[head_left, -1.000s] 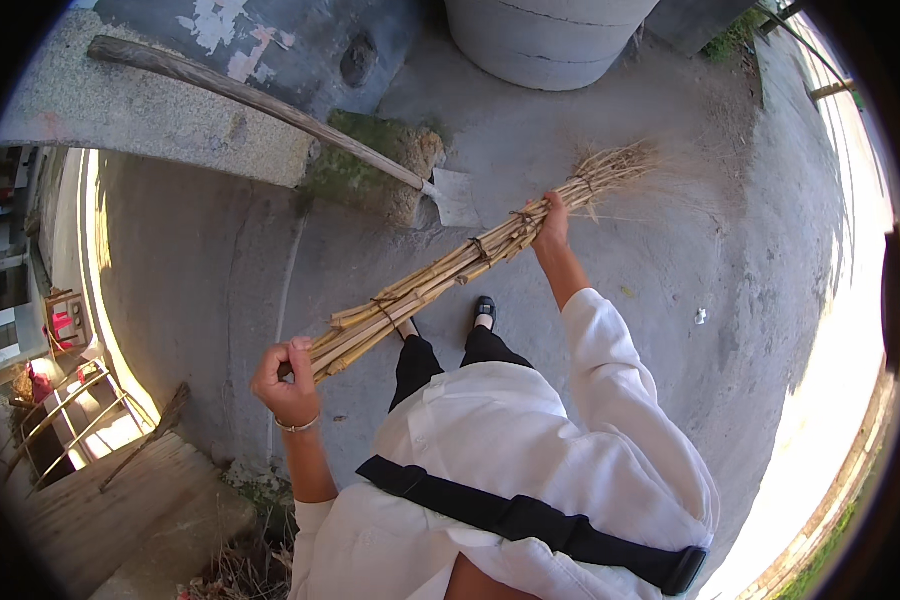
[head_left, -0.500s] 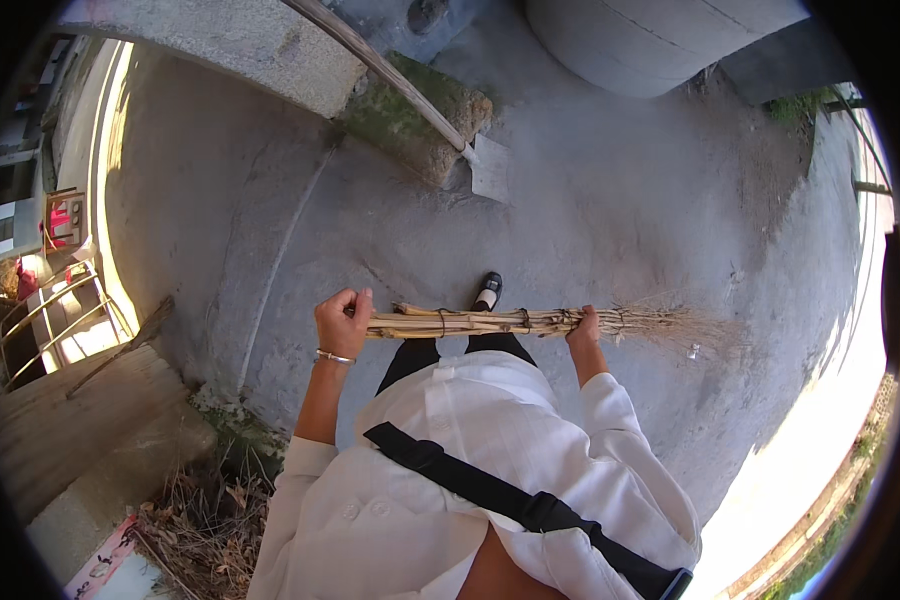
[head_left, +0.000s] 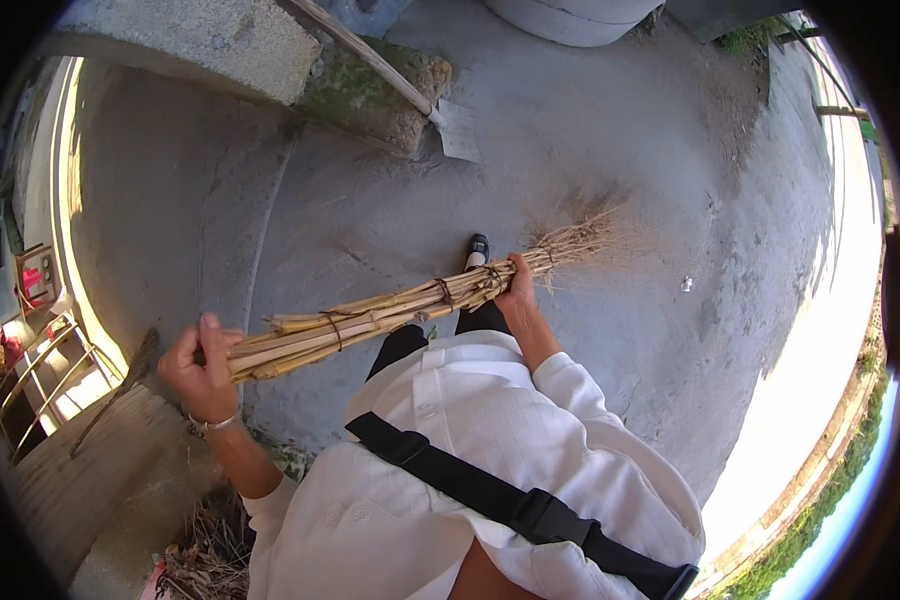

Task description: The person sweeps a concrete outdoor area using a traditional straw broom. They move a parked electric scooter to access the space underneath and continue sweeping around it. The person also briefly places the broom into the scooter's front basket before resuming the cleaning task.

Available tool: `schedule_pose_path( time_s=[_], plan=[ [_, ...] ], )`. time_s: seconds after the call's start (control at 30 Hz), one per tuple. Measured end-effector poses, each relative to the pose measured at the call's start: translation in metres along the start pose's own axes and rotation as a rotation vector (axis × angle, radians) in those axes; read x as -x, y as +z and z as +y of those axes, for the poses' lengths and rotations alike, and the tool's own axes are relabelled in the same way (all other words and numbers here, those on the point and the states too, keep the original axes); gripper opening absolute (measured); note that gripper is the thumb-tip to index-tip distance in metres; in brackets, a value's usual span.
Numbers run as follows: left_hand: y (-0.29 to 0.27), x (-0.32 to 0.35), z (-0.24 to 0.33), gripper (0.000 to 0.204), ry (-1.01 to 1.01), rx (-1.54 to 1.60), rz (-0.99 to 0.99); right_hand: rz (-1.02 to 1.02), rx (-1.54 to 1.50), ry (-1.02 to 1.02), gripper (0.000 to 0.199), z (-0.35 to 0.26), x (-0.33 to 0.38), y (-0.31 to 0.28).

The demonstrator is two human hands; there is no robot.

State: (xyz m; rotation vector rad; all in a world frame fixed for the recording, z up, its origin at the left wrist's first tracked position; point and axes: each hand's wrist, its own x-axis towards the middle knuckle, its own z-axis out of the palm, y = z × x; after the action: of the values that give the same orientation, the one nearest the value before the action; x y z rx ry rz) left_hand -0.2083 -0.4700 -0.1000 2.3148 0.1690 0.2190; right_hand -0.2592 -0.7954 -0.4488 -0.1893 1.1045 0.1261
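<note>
A broom of bundled dry stalks (head_left: 400, 303), bound with dark ties, slants across in front of my body. Its thick cut end lies at the left, and thin twiggy bristles fan out at the far right. My left hand (head_left: 202, 370), with a bangle at the wrist, is closed around the cut end, thumb up. Farther along, my right hand (head_left: 515, 288) grips the bundle just short of the bristles. The bristle end is raised farther from me than the cut end. One black shoe (head_left: 479, 246) shows beyond the stalks.
A shovel (head_left: 458, 130) leans over a mossy stone block (head_left: 375, 95) at the far side. A big round concrete container (head_left: 575, 18) stands beyond. Wooden boards (head_left: 90, 450) and dry twigs (head_left: 210, 545) lie at near left. A small white scrap (head_left: 686, 284) rests on the concrete floor.
The broom has gone from level to slanting. My left hand moved left and nearer with the cut end; my right hand moved left and farther away, swinging the bristles away from me.
</note>
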Motion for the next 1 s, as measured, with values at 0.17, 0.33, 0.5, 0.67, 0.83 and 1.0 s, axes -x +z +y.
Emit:
schedule_pose_path(
  time_s=[0.17,0.33,0.5,0.67,0.83,1.0],
  plan=[
    [0.022,0.038,-0.170,0.031,-0.163,0.064,-0.116,0.264,0.196,-0.196,0.013,0.018,0.009,-0.068],
    [-0.006,0.090,-0.229,0.018,-0.212,0.246,-0.320,0.267,0.263,-0.273,0.015,0.025,0.072,-0.113],
    [-0.107,0.098,-0.258,0.007,-0.196,0.339,0.046,0.078,0.175,-0.228,0.014,0.116,0.099,-0.068],
    [-0.256,0.110,-0.270,0.010,-0.259,0.676,0.338,-0.124,0.186,0.068,0.010,0.250,0.119,0.010],
    [-0.416,0.176,-0.259,0.012,-0.049,0.596,0.534,-0.300,0.382,0.459,0.018,0.379,0.201,0.059],
    [-0.531,0.291,-0.209,0.015,-0.108,0.309,0.746,-0.312,0.629,0.813,0.018,0.464,0.273,0.063]
  ],
)
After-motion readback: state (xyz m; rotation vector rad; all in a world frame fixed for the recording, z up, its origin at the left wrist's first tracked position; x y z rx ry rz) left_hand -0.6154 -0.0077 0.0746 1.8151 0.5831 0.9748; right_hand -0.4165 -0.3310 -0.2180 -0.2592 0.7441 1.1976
